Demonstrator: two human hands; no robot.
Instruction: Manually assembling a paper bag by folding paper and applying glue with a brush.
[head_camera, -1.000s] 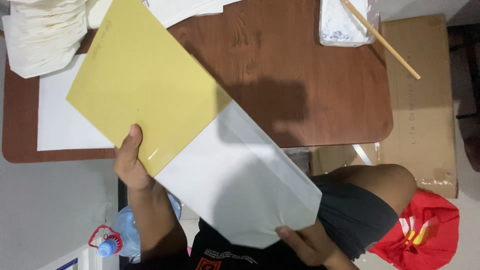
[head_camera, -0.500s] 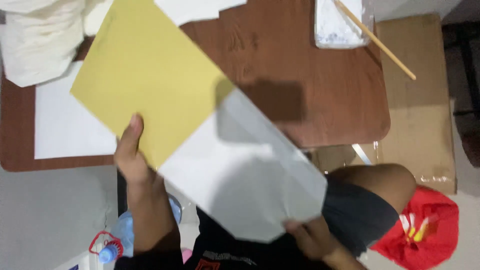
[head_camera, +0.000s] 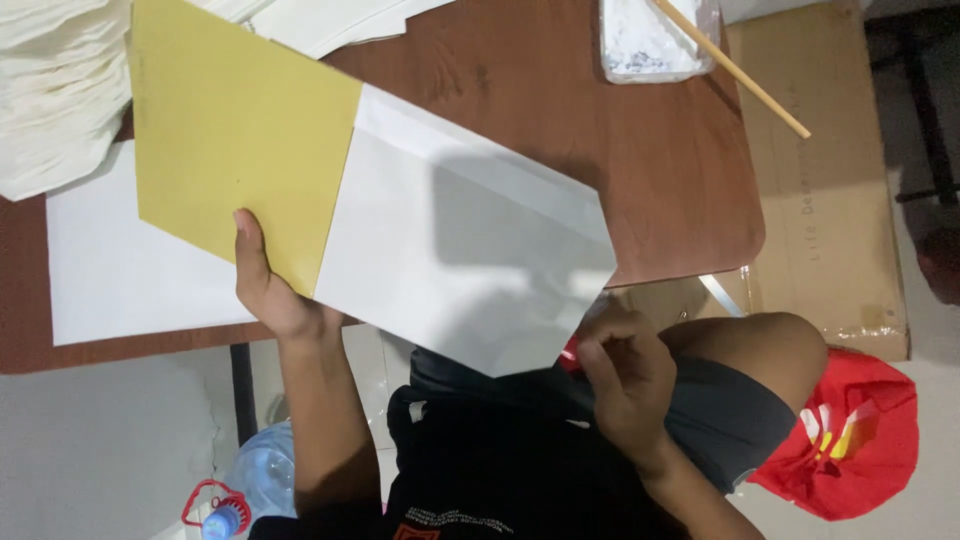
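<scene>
Your left hand (head_camera: 268, 290) pinches the yellow paper sheet (head_camera: 235, 130) half inside the large white envelope (head_camera: 460, 245); your right hand (head_camera: 625, 375) is curled below the envelope's point, grip unclear.

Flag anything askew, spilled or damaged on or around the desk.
Nothing spilled or torn. The wooden stick juts diagonally past the table edge from the clear tray. The white paper stack at the far left looks ragged and uneven. The left hand holds the yellow sheet tilted.
</scene>
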